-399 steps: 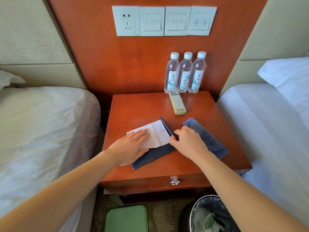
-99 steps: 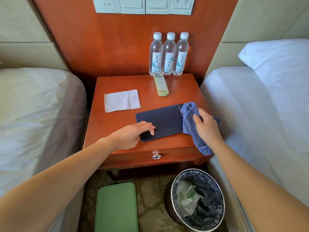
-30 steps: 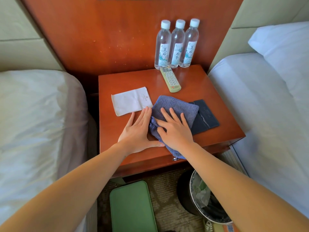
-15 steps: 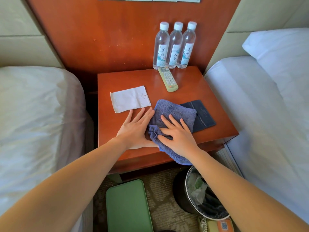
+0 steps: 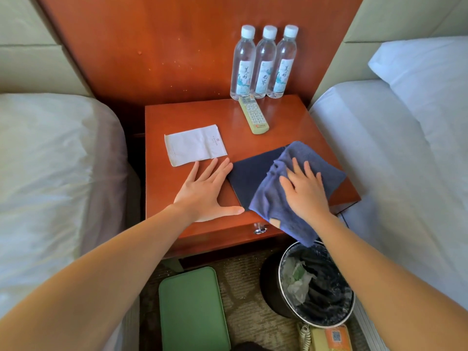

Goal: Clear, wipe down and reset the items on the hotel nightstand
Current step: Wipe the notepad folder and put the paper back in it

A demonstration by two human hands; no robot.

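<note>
Slid toward three o'clock, the blue terry cloth point(image 5: 276, 206) now uncovers half the flat navy folder point(image 5: 249, 173) — right hand point(image 5: 305, 191) presses it, fingers point(image 5: 295, 165) spread (gripping nothing); left hand point(image 5: 202, 188), palm-down, braces the folder's nine o'clock edge on the wooden desk point(image 5: 182, 115) — wiping half done.

The left clear plastic water bottle point(image 5: 243, 62) and the right bottle point(image 5: 285, 59) carry labels reading 美好; the middle bottle point(image 5: 264, 62) has unclear characters.

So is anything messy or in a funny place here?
Yes. A telephone sits on the floor beside the bin, not on the nightstand. The remote lies slanted, and the blue cloth under the right hand droops over the front edge.
</note>
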